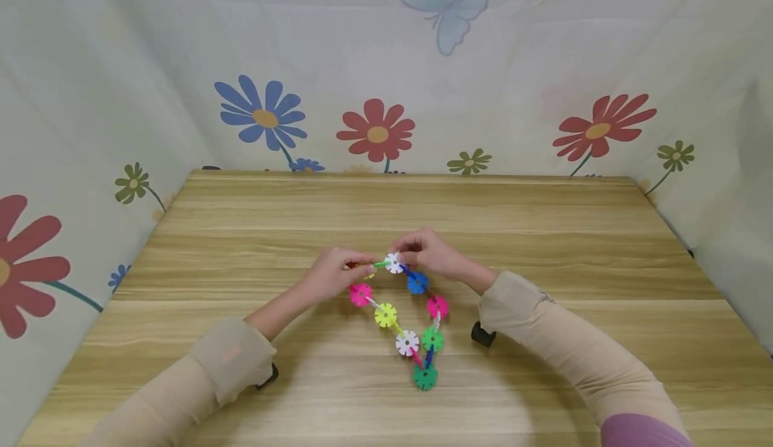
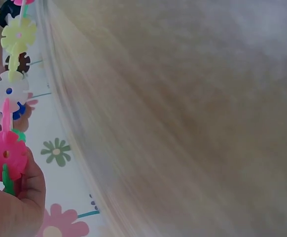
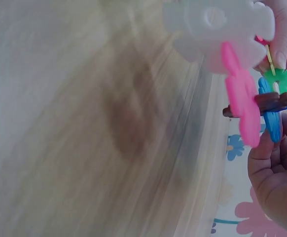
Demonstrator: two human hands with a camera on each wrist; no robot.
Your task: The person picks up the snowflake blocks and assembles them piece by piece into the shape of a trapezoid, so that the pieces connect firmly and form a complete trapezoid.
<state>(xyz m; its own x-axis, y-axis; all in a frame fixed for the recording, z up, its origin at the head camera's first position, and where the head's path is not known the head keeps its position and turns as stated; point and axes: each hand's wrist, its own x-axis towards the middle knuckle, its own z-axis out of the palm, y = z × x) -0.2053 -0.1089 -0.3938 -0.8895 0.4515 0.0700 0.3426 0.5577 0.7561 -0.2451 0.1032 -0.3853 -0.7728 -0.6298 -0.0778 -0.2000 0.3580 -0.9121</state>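
Observation:
Plastic notched snowflake discs are joined edge to edge into a loop-shaped chain held above the table. At the top of the loop, in the head view, my left hand [image 1: 331, 274] pinches the chain beside a thin green disc [image 1: 380, 264]. From the other side my right hand [image 1: 433, 254] grips it by a white disc [image 1: 391, 258]. Below hang a blue disc [image 1: 413, 287], a pink disc [image 1: 356, 295] and several others, down to a dark green disc [image 1: 425, 383]. In the left wrist view a bright pink disc [image 2: 15, 160] sits at the fingers. My fingertips hide parts of the held discs.
A wood-grain table [image 1: 241, 212] lies beneath both arms. Behind and beside it hangs a pale cloth [image 1: 513, 84] printed with flowers and a butterfly. A dark strap end [image 1: 482, 335] shows under the right sleeve, another [image 1: 268, 376] under the left.

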